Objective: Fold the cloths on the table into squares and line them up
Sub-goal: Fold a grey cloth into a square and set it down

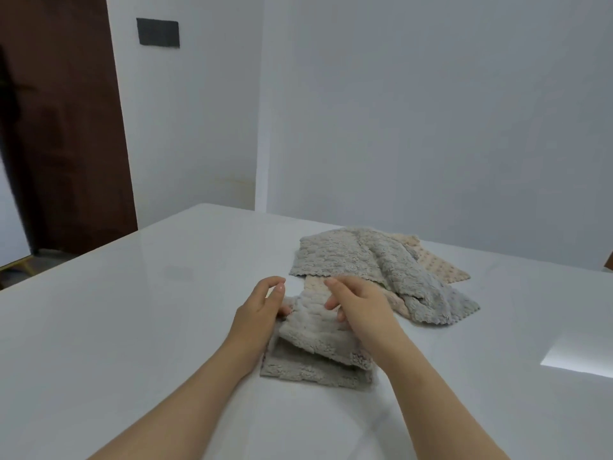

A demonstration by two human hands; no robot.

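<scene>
Room: pale wall [398, 111], brown door [66, 127] at far left.
Tabletop [132, 327]: white, glossy.
Folded grey cloth [315, 346]: near the tabletop's middle, doubled over, upper layer raised off the lower; slightly longer from near edge toward the pile behind.
Left hand [260, 310]: fingers [278, 293] curled, pinching the cloth's left edge.
Right hand [361, 310]: fingers [331, 282] half bent, gripping the upper layer.
Pile: loose grey cloth [365, 260] draped over beige dotted cloth [438, 267], just behind the hands, slanting far-left to near-right.
</scene>
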